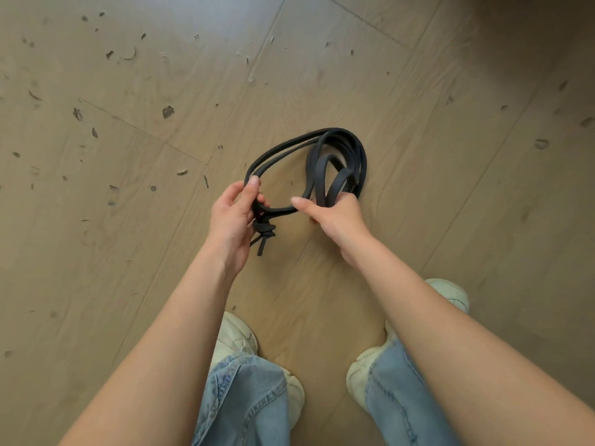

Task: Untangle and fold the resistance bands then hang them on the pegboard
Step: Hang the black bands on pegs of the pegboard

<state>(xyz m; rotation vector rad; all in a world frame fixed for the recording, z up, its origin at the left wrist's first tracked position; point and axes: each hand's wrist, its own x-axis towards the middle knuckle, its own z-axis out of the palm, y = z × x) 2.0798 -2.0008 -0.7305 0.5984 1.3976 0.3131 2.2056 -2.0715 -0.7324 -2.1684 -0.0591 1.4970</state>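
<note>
- A black resistance band (338, 146), gathered into several loops, is held up in both hands above a wood-plank floor (128, 123).
- The left hand (236, 217) is seen clamped on the band's near-left end, with the thumb and fingers curled round the strands just above a knot (264, 231).
- Two short tails are shown hanging from the knot, beside the left wrist.
- The right hand (335, 215) is closed in a fist round a bundle of folded loops; its thumb is laid out along a strand that runs across to the left hand.
- From the right fist, the loops are seen rising and arching away from the person, some flat and wide, others thin and cord-like; a long double strand curves back to the left hand, so that an open oval is formed between the two hands.
- Dark knot-like marks are scattered over the pale planks.
- At the bottom of the view, blue jeans (244, 403) and pale sneakers (363, 375) are visible below the bare forearms.
</note>
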